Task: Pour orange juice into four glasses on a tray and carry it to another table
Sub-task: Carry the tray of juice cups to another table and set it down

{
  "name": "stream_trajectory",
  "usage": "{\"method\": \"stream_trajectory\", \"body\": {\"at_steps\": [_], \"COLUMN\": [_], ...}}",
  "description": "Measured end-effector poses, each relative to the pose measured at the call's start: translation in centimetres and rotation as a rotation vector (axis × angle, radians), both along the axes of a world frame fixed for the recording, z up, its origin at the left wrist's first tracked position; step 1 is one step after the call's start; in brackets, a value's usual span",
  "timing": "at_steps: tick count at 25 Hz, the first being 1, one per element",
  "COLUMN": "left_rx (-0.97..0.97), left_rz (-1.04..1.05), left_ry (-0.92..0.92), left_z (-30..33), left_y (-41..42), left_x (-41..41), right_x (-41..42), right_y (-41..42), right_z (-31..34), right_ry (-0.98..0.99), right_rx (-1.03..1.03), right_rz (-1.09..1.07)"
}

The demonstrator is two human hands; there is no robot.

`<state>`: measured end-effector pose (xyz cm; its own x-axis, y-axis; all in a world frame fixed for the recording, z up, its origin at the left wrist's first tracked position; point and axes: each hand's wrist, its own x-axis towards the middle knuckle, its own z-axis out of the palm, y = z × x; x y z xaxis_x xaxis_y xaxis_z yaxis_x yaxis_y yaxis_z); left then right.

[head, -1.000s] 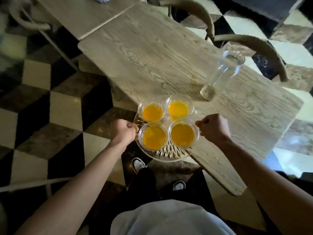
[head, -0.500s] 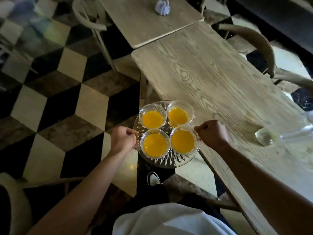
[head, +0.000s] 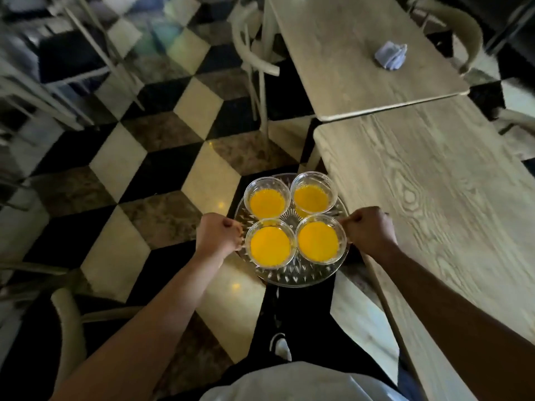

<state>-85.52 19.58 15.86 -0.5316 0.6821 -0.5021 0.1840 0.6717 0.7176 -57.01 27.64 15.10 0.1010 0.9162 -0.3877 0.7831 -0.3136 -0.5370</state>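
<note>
A round cut-glass tray (head: 292, 274) hangs in the air over the checkered floor, just left of a long wooden table (head: 434, 198). On it stand several clear glasses of orange juice (head: 270, 246), close together in a square. My left hand (head: 217, 237) grips the tray's left rim in a fist. My right hand (head: 369, 230) grips the right rim the same way. The tray looks level.
A second wooden table (head: 356, 53) lies ahead at the upper right, with a crumpled bluish napkin (head: 390, 56) on it. Pale chairs (head: 252, 53) stand beside both tables, and one chair back (head: 69, 322) is at my lower left. My shoe (head: 282, 345) shows below the tray.
The tray has left the long table and moved left over the floor. The view has swung left, so the glass bottle is out of sight and the far table has come nearer.
</note>
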Motion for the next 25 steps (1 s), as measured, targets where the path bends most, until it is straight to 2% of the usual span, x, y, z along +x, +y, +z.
{"method": "stream_trajectory", "body": {"at_steps": [6,11,18,25], "left_rx": [-0.045,-0.083,-0.113,-0.09], "left_rz": [0.143,0.189,0.198,0.19], "left_ry": [0.06,0.154,0.139,0.129], "left_z": [-0.9,0.5,0.3,-0.8], "left_y": [6.8,13.3,21.9,31.6], "left_x": [-6.4,-10.5,-17.1,-24.9], "right_x": [-7.1,-12.4,-19.0,-26.5], "right_y": [10.4,19.3,29.3,38.4], "right_z": [-0.6,-0.5,-0.4,-0.6], "right_ry": [0.017,0.061,0.019,0.024], "right_rx": [0.005,-0.01,0.02,-0.006], "right_rz": [0.205,0.296,0.344,0.3]}}
